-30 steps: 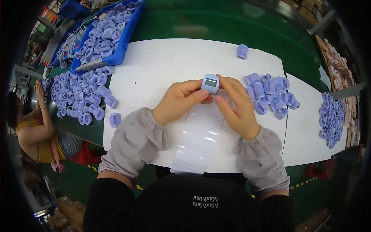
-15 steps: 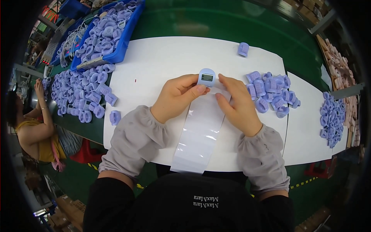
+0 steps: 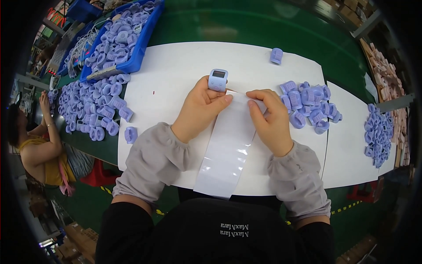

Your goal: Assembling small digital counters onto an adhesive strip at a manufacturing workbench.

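My left hand [image 3: 195,110] is closed round a pale blue finger counter [image 3: 217,81] with a small dark screen, held upright at the fingertips. Its thumb lies at the top left corner of a long strip of glossy clear film stickers [image 3: 225,152], which runs down toward me over the near edge of the white table sheet. My right hand [image 3: 273,125] is at the strip's top right, thumb and forefinger pinched close together. Whether a sticker's edge is between them is too small to tell.
On the right lies a loose pile of lilac counters [image 3: 310,103], with a single counter [image 3: 276,56] farther back. A blue bin [image 3: 143,55] full of them stands at the back left beside a larger heap [image 3: 94,105]. A co-worker [image 3: 41,149] sits at the far left.
The finger counter has moved left and slightly away from me, and has been tilted so more of its front shows. My right hand's fingers have come together at the strip's top.
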{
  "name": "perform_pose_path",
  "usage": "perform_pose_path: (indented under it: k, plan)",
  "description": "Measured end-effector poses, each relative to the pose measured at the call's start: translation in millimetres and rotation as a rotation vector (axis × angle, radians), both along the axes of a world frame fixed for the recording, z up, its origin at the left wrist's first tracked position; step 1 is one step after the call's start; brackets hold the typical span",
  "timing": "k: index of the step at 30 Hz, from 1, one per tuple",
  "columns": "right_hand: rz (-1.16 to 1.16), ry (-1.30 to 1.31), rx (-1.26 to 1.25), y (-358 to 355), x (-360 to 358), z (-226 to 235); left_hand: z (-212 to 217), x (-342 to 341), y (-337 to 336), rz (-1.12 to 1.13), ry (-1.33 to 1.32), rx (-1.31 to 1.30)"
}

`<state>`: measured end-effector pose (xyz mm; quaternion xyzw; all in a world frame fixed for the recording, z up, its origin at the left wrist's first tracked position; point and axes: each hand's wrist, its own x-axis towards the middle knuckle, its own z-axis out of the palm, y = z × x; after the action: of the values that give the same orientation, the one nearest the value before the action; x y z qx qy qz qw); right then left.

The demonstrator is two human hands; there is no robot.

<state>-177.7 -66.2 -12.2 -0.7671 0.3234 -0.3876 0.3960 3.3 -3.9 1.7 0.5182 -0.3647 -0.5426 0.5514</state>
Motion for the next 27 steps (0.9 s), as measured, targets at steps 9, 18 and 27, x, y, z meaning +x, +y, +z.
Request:
perform_pose_path:
  k: [9, 18, 27]
  plan:
    - [-0.101, 0.152, -0.597, 3.8, 9.9, -0.9, -4.3, -4.5, 2.7, 0.045, -0.047, -0.076]
    - [-0.060, -0.029, 0.128, 9.4, 10.3, 6.9, -1.0, -5.4, 6.6, -0.016, -0.020, -0.150]
    - [0.191, -0.292, 0.241, 1.4, -2.0, 12.5, -6.4, 8.1, 1.2, 0.042, -0.703, -0.482]
